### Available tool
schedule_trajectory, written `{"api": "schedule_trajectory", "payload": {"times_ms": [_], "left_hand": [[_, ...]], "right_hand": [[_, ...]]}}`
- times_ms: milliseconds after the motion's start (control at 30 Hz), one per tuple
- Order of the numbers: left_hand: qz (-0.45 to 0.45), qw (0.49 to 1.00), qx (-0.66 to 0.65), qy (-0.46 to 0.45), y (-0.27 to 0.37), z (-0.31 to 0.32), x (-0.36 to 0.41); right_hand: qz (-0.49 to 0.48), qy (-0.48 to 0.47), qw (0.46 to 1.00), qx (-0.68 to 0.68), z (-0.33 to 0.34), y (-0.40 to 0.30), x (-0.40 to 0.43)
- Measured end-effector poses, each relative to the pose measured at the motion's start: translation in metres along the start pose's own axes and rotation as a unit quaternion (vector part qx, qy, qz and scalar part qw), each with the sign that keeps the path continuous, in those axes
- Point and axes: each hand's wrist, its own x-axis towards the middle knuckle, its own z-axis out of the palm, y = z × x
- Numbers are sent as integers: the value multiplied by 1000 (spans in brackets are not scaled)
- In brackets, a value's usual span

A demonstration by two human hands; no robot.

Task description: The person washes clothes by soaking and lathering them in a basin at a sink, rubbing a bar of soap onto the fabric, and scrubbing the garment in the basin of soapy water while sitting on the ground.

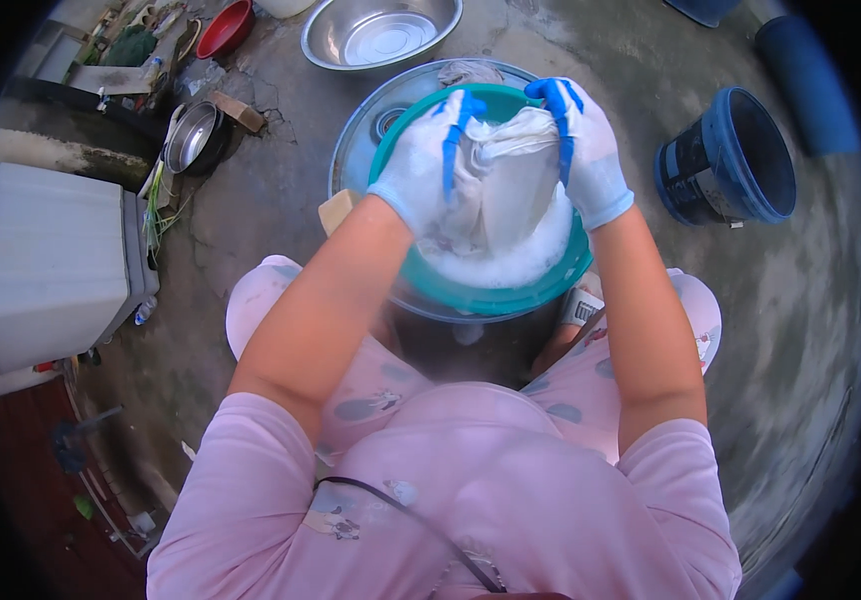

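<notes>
My left hand (430, 157) and my right hand (584, 142) wear white gloves with blue coating on the fingers. Between them they grip a wet white cloth (513, 165), held above a green plastic basin (475, 300). White suds (505, 262) lie along the near side of the basin, and the cloth's lower part hangs down into it. The basin rests on a wider round metal-looking base (355, 142). Beside my left wrist is a pale yellow block (338, 211), perhaps soap. A greyish crumpled cloth (469, 73) lies behind the basin.
A stainless steel bowl (382, 37) stands on the concrete floor beyond the basin. To the right is a blue-rimmed bucket (727, 157). On the left are a red basin (226, 30), a metal pot (192, 139), a brick (238, 112) and a large light grey bin (55, 262).
</notes>
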Motion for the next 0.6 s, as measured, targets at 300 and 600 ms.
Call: {"api": "schedule_trajectory", "payload": {"times_ms": [300, 600], "left_hand": [[-43, 956, -287, 29, 15, -29, 12], [54, 983, 169, -54, 57, -25, 5]], "right_hand": [[167, -148, 958, 183, -16, -17, 3], [118, -123, 966, 194, -10, -30, 2]]}}
